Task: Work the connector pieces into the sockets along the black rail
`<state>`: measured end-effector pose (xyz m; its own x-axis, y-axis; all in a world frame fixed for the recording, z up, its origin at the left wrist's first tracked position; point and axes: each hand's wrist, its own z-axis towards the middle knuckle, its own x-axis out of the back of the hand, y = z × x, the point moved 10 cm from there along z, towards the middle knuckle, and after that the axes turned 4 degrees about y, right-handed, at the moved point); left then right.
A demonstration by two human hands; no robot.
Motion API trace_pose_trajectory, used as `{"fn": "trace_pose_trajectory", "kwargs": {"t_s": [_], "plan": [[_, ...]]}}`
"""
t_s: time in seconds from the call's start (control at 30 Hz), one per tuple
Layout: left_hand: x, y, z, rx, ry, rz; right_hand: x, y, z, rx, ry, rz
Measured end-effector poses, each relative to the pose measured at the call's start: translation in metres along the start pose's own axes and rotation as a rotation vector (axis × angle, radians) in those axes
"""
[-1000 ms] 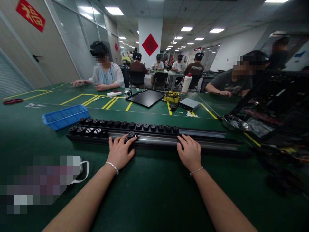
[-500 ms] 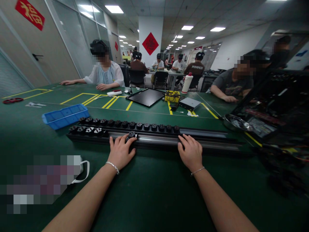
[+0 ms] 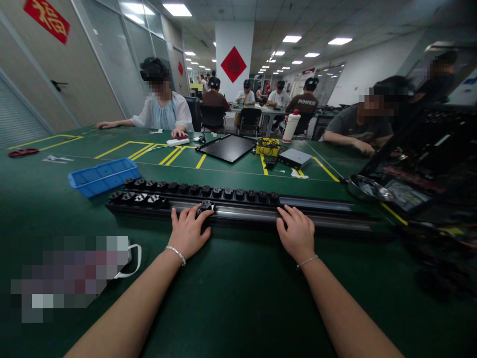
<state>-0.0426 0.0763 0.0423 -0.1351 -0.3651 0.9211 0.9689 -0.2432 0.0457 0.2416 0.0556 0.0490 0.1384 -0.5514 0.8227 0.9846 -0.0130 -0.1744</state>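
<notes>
A long black rail [image 3: 316,213] lies across the green table in front of me, with a row of several black socket modules [image 3: 208,191] set along its far track. My left hand [image 3: 189,231] rests on the near track, fingers pressed around one loose black module [image 3: 205,205]. My right hand [image 3: 298,232] lies flat on the rail further right, fingers stretched out and holding nothing. Three modules [image 3: 143,198] sit at the left end of the near track.
A blue plastic tray [image 3: 103,176] stands left of the rail. A metal bowl [image 3: 367,188] and a dark machine [image 3: 428,159] are at the right. A black panel [image 3: 231,147], yellow box [image 3: 268,146] and white bottle [image 3: 291,127] lie further back. Other people sit around the tables.
Both hands stay on the rail in nearly the same place. The view has shifted slightly. The person across the table moved a hand to a white object.
</notes>
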Motion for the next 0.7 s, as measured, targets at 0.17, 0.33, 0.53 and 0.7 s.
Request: {"fn": "trace_pose_trajectory", "kwargs": {"t_s": [0.17, 0.33, 0.53, 0.7], "plan": [[0.0012, 0.0019, 0.0001, -0.019, -0.009, 0.016, 0.0011, -0.0014, 0.0002, 0.006, -0.011, -0.016], [0.0015, 0.0031, -0.0001, -0.034, -0.019, 0.006, 0.0018, -0.0018, 0.0002, 0.008, -0.010, -0.021], [0.0011, 0.0033, -0.0003, -0.036, -0.028, -0.009, -0.0012, 0.0001, 0.0000, 0.012, -0.010, -0.024], [0.0014, 0.0036, -0.0002, -0.044, -0.011, -0.008, -0.0026, 0.0010, -0.0002, 0.012, -0.008, -0.025]]}}
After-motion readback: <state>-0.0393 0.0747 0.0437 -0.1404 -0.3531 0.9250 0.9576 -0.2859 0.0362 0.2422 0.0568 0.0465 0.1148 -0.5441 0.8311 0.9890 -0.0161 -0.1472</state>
